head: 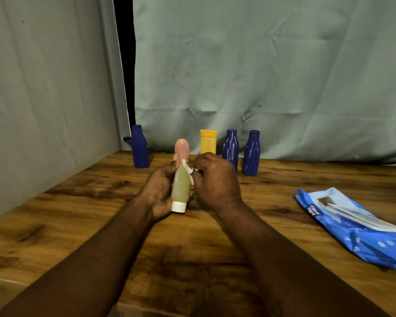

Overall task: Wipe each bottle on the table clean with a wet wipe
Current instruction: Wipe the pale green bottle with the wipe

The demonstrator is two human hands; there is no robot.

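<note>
Creased grey-green cloth backdrop (261,65) across the rear and the left side. Wooden table (78,213) below, grain dark in patches. Blue wet-wipe pack (352,227) lying flat at the table's right, well apart from the hands. Left hand (158,191) above the table's middle, fingers curled round a translucent yellowish bottle (180,184), gripping it from the left. Right hand (215,181) just beside, fingertips pinching a white wet wipe (189,167) against the bottle's right shoulder. Upright along the rear edge: left blue bottle (139,149) alone, then yellow tube (208,141), middle blue bottle (230,149), right blue bottle (251,154) close together. Held bottle roughly upright, pink end away, white cap (178,207) nearest the camera.
</note>
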